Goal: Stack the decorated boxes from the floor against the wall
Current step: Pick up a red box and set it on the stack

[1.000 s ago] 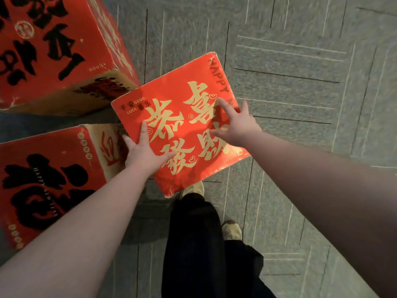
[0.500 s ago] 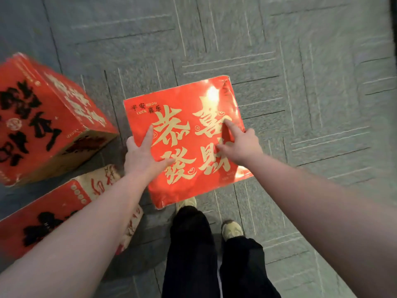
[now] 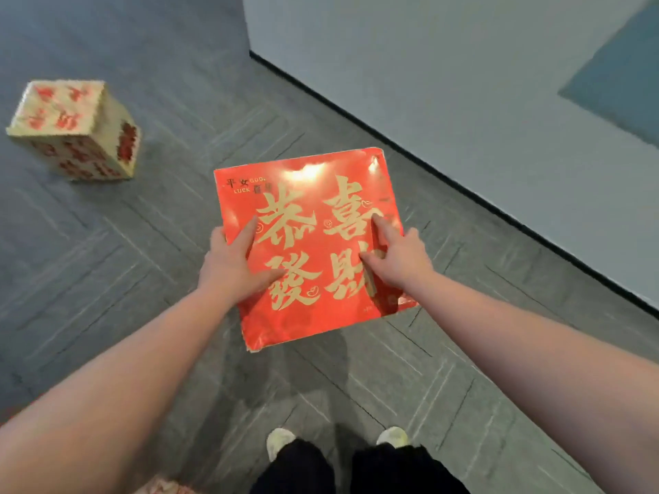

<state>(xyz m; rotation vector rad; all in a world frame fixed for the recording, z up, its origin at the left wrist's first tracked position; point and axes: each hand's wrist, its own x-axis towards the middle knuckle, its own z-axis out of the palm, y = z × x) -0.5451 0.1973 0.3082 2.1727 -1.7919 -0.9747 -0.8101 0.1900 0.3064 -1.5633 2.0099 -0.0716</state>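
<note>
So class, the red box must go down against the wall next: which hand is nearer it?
Right. The right hand grips the red box on the side facing the wall; the left hand is farther.

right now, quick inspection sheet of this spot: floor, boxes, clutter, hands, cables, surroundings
surface: grey patterned carpet floor.
job's things: red box with gold characters, held up above the floor; cream box with red print on the floor, far left.
clutter: a red patterned edge at the bottom left, too cropped to identify.
grippers: left hand and right hand grip the red box's sides, thumbs on top.
cables: nothing seen.
surroundings: pale wall with dark baseboard on the right.
</note>
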